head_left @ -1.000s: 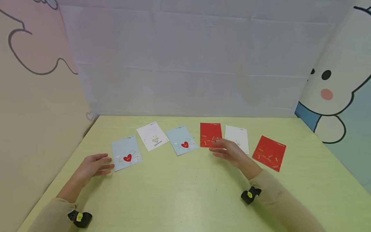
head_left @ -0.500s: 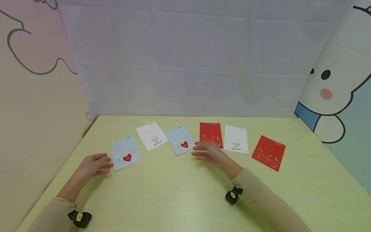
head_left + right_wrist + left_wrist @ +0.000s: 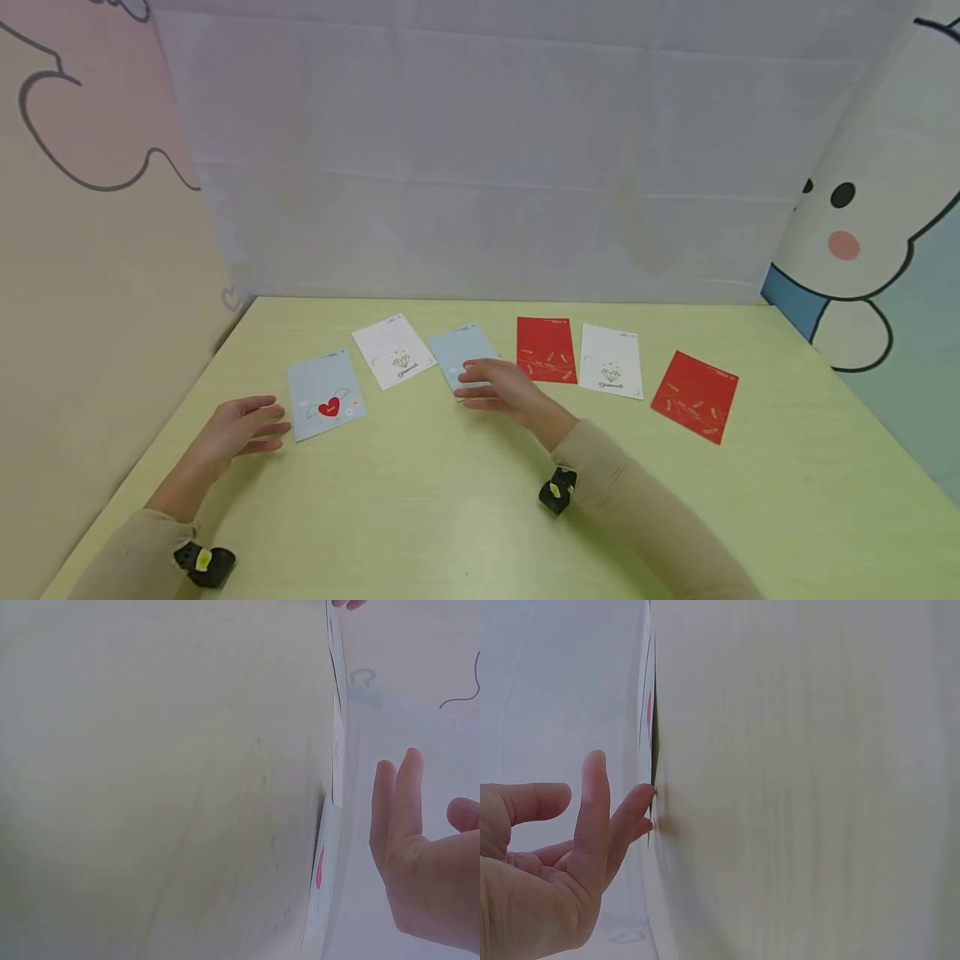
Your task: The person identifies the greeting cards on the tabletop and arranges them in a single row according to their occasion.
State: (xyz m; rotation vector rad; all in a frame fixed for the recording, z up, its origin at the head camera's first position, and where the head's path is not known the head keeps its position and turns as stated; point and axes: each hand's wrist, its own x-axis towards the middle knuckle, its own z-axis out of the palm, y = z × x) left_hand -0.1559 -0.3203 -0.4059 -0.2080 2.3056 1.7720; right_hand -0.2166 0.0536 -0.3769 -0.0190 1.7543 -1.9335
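My left hand (image 3: 238,429) is beside a light blue card with a red heart (image 3: 327,396) at the left of the table, its loosely bent fingers reaching the card's left edge and holding nothing. In the left wrist view those fingers (image 3: 592,817) spread near the card's thin edge. Over a second light blue card (image 3: 459,346) in the middle hovers my right hand (image 3: 506,392), covering that card's lower part. The right wrist view has this hand (image 3: 420,855) raised above the card, fingers extended, nothing held. A white card with a gold diamond (image 3: 395,352) lies between the two blue ones.
Right of the middle lie a red card (image 3: 546,346), a white diamond card (image 3: 611,360) and another red card (image 3: 696,397). The pale wooden table (image 3: 420,500) ends at a white cloth (image 3: 480,167) behind. Walls with cartoon drawings flank both sides.
My right hand has moved left, from over the inner red card to over the middle blue card, uncovering the red and white cards. The left hand stays almost still.
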